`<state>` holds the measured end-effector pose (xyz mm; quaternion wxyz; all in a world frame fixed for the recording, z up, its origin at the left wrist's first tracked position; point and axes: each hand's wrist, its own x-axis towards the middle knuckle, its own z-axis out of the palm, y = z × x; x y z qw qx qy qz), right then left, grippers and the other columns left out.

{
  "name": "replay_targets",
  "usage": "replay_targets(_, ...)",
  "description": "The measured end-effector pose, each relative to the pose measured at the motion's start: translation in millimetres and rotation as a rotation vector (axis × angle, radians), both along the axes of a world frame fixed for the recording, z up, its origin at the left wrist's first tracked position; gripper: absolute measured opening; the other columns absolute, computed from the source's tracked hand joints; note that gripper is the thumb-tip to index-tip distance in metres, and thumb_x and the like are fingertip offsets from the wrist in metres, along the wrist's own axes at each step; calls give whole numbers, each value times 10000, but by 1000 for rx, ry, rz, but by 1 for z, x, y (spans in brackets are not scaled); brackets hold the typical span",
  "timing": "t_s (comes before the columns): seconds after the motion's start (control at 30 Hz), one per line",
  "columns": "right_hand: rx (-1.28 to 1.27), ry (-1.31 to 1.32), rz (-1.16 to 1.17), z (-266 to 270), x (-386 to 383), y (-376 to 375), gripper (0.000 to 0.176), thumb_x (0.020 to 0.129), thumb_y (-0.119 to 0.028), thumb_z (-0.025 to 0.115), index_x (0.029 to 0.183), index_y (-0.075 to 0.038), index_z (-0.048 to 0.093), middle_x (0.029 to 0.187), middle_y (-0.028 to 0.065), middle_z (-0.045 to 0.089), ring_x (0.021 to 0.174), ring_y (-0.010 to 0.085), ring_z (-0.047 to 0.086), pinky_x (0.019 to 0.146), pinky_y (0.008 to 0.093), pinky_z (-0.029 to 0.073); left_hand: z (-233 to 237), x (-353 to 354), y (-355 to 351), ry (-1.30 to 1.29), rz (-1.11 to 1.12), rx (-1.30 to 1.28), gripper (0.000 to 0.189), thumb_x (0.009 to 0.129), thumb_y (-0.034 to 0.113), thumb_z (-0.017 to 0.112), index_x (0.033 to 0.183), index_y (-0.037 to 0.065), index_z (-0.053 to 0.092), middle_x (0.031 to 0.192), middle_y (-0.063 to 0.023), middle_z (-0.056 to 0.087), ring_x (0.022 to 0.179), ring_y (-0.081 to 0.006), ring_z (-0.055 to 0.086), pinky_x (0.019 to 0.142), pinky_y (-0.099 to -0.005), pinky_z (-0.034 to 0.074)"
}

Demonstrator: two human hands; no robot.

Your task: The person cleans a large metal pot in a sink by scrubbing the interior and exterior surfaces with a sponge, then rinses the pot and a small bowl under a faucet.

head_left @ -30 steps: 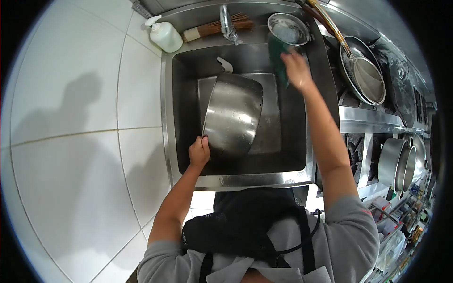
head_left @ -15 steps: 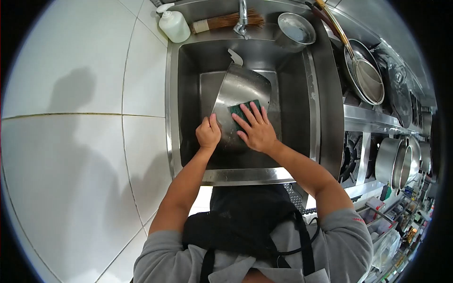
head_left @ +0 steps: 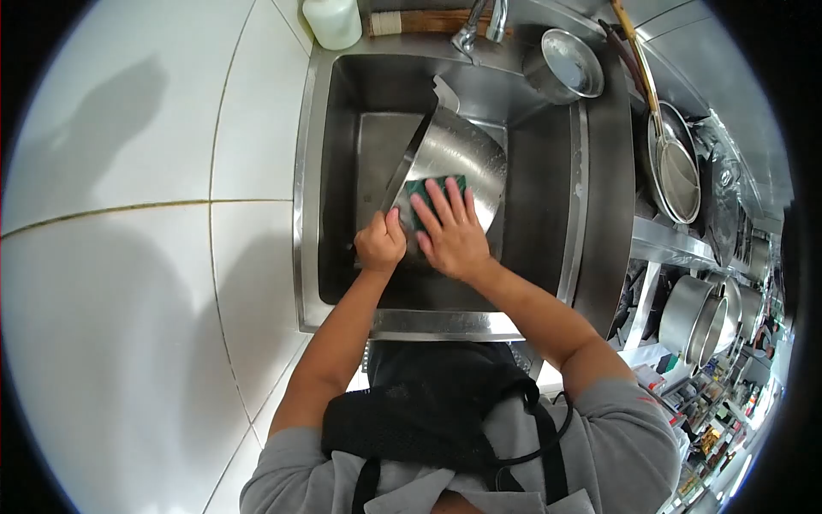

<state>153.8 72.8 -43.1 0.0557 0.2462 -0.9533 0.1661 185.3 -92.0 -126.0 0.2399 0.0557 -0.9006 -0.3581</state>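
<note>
A stainless steel pot (head_left: pixel 469 152) lies tilted on its side in the sink (head_left: pixel 539 197), its opening toward the left. One metal handle (head_left: pixel 445 96) sticks up at its far end. My left hand (head_left: pixel 380 242) is closed on the pot's near side at the rim; whether it holds a second handle is hidden. My right hand (head_left: pixel 454 238) presses a green scouring pad (head_left: pixel 416 187) flat against the pot's outer wall, fingers spread over it. Most of the pad is under the fingers.
A faucet (head_left: pixel 469 36), a soap bottle (head_left: pixel 334 23) and a bundled stick brush (head_left: pixel 411 21) line the sink's back edge. A small metal pot (head_left: pixel 548 73) stands at the back right corner. Strainers (head_left: pixel 681 180) and large pots (head_left: pixel 685 313) are at right; a tiled wall (head_left: pixel 120 283) is at left.
My right hand has slid the scouring pad leftward over the pot, closer to my left hand. The pot has turned slightly, showing more of its inside. The whole view has shifted and tilted.
</note>
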Motion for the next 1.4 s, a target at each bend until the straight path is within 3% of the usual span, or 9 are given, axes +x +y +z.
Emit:
replay_targets(0.13, -96, 91, -36, -20, -56, -6, 600, 923, -324, 549, 1448, -65, 419, 1506, 212, 383, 1376, 450, 350, 1111, 602, 272, -2, 3, -7, -73, -26, 20, 335, 977, 227, 540, 710, 26, 559, 590, -217, 577, 547, -423, 601, 474, -477, 462)
replay_targets(0.3, 67, -242, -266, -57, -154, 4, 562, 995, -339, 413, 1432, 14, 416, 1506, 226, 381, 1383, 441, 346, 1113, 612, 264, 4, 3, -4, -75, -33, -14, 321, 977, 213, 534, 717, 27, 564, 595, -215, 585, 556, -419, 612, 479, -469, 475)
replay_targets(0.5, 59, -32, 134, -1, 13, -20, 692, 904, -321, 582, 1466, 9, 350, 1539, 211, 324, 1426, 412, 292, 1155, 558, 229, -4, 2, -1, 18, -20, 60, 373, 958, 242, 565, 636, 60, 518, 527, -197, 537, 478, -416, 563, 450, -481, 444)
replay_targets(0.63, -100, 70, -22, -26, -65, -7, 659, 940, -345, 515, 1470, 9, 347, 1544, 206, 328, 1431, 380, 303, 1156, 551, 235, -6, 4, -3, -88, -32, -9, 319, 977, 209, 522, 715, 32, 554, 599, -206, 584, 553, -419, 606, 481, -467, 473)
replay_targets(0.77, -64, -328, -160, -57, -155, 11, 599, 990, -338, 410, 1479, 0, 336, 1555, 191, 316, 1434, 329, 316, 1158, 544, 243, -3, 7, -1, -57, -43, -17, 324, 980, 211, 518, 711, 33, 549, 587, -204, 571, 545, -419, 599, 481, -465, 470)
replay_targets(0.97, 17, -37, 159, 3, -16, -11, 622, 933, -347, 540, 1486, -120, 369, 1563, 111, 330, 1438, 308, 309, 1150, 560, 225, -1, 7, 0, -55, -37, 14, 331, 986, 214, 506, 711, 32, 547, 586, -208, 567, 548, -424, 598, 482, -470, 464)
replay_targets(1.13, -106, 7, 42, -25, -84, -4, 523, 997, -395, 439, 1466, -165, 417, 1551, 88, 358, 1437, 302, 316, 1149, 580, 229, -3, 6, -1, -60, -39, 37, 337, 990, 219, 501, 713, 31, 547, 584, -209, 567, 550, -428, 598, 483, -479, 458)
replay_targets(1.3, -156, -392, -117, -49, -165, 7, 532, 1033, -432, 278, 1406, -107, 474, 1525, 102, 390, 1402, 266, 374, 1122, 588, 287, -1, 7, 4, -62, -6, -8, 348, 993, 235, 497, 720, 26, 552, 598, -217, 576, 560, -433, 599, 491, -490, 461)
replay_targets(1.4, -5, 24, 75, -18, -77, -12, 429, 975, -381, 457, 1318, -137, 542, 1480, 97, 424, 1397, 319, 367, 1104, 588, 302, -13, 9, 5, -14, 27, -37, 359, 971, 257, 537, 676, 51, 537, 539, -193, 552, 493, -405, 579, 463, -473, 456)
